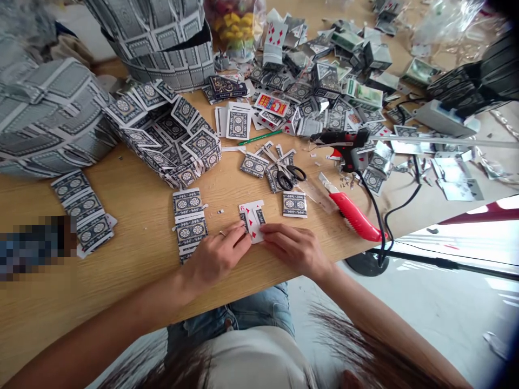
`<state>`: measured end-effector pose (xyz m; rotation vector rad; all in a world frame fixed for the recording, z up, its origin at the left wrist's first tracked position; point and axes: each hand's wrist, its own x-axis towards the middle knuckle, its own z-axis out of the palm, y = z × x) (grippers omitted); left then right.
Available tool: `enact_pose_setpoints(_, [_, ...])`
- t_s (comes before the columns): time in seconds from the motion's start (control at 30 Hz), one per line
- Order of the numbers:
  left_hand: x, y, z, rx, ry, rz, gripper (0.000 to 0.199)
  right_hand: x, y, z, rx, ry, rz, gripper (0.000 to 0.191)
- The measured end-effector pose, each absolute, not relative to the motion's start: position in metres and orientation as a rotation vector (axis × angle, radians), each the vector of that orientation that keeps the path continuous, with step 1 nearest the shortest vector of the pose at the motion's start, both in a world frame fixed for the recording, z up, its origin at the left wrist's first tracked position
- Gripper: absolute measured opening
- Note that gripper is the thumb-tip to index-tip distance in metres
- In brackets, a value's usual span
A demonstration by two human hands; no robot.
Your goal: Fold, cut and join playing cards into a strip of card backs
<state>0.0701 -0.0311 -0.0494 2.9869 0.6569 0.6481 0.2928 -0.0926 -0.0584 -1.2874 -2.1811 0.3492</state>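
A playing card (254, 222) with red diamonds lies face up on the wooden table, its two side edges folded inward so the patterned back shows. My left hand (223, 249) presses the card's left folded edge with bent fingers. On the right edge, my right hand (294, 246) pinches the card between thumb and fingers. Left of my hands is a strip of joined folded cards (190, 219), partly covered by my left hand. A small folded card piece (294, 204) rests just beyond my right hand. Scissors (285, 170) with black handles lie farther back on more folded cards.
A red utility knife (357, 215) and a black glue gun (343, 143) with its cable are at right. Woven card baskets (182, 135) stand at left, near another card strip (85, 210). Card boxes (324, 78) and loose cards heap at the back; a green pencil (259, 138) lies before them.
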Motion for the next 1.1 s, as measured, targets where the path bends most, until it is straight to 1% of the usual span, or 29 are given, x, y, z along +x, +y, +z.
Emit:
enact_pose_setpoints(0.13, [0.071, -0.033, -0.050, 2.983, 0.698, 0.631, 0.021, 0.295, -0.089, -0.054, -1.257, -2.157, 0.374, 0.010])
enact_pose_setpoints(0.37, [0.073, -0.034, -0.049, 2.846, 0.833, 0.631, 0.011, 0.305, -0.086, -0.050, -1.220, -2.146, 0.536, 0.016])
enact_pose_setpoints(0.57, [0.079, -0.032, -0.046, 2.742, 0.805, 0.671, 0.007, 0.299, -0.086, -0.049, -1.261, -2.146, 0.522, 0.019])
enact_pose_setpoints(0.77, [0.083, -0.031, -0.044, 2.656, 0.889, 0.698, 0.011, 0.287, -0.089, -0.050, -1.356, -2.058, 0.506, 0.020])
enact_pose_setpoints(0.97, [0.085, -0.033, -0.043, 2.599, 0.978, 0.651, 0.011, 0.282, -0.087, -0.053, -1.336, -2.078, 0.448, 0.018])
enact_pose_setpoints(1.1, [0.086, -0.032, -0.044, 2.563, 0.986, 0.606, 0.013, 0.284, -0.084, -0.056, -1.363, -2.046, 0.501, 0.015])
